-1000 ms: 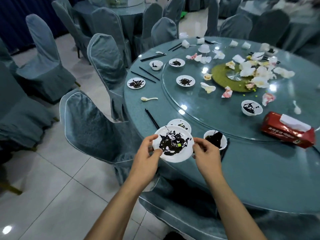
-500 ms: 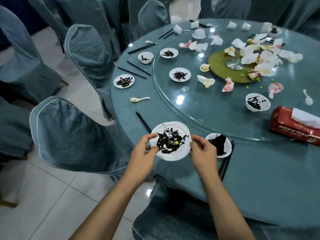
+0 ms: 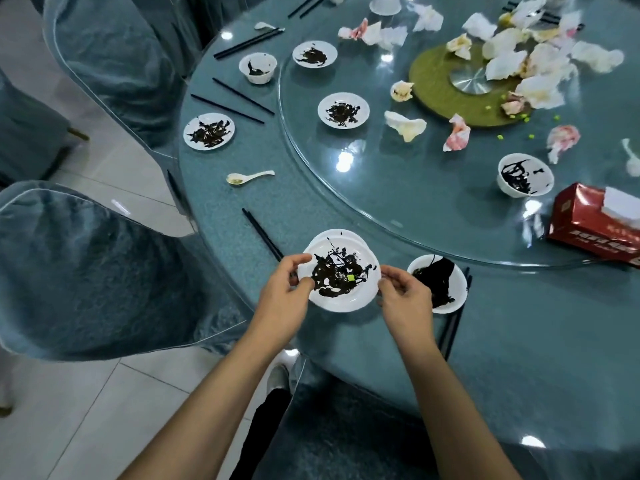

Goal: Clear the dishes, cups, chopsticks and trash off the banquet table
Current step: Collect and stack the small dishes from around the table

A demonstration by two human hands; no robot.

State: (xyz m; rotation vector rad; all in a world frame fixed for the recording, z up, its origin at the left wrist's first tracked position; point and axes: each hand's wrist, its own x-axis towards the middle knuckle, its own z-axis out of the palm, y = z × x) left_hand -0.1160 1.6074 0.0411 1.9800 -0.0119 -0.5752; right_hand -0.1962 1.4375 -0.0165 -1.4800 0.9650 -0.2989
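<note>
A small white plate [image 3: 341, 280], smeared with dark sauce and carrying one tiny green fleck, sits between two bare hands at the near edge of a round teal banquet table [image 3: 519, 358]. The left hand [image 3: 284, 292] pinches its left rim with thumb and curled fingers; the right hand [image 3: 405, 299] pinches the right rim the same way. Half a second ago the plate was held slightly nearer the person; now it lies over a second white plate [image 3: 337, 236], whose far rim peeks out behind it. Whether the two are touching cannot be told. This looks like the start of a stack, so the dirty dishes can probably be carried off together.

Just right of the pair stands a white bowl [image 3: 438, 284] coated in the same dark sauce, with black chopsticks [image 3: 453, 327] lying beside it. Another pair of chopsticks [image 3: 261, 237] lies to the left of the plates. Farther off are a white spoon [image 3: 249, 177], three more soiled plates and a small bowl, all untouched.

On the glass turntable [image 3: 398, 188] lie crumpled napkins [image 3: 405, 125], another sauced bowl [image 3: 524, 174] and a red tissue box [image 3: 595, 225]. Chairs in teal covers [image 3: 86, 271] ring the table. Most of the clearing remains.
</note>
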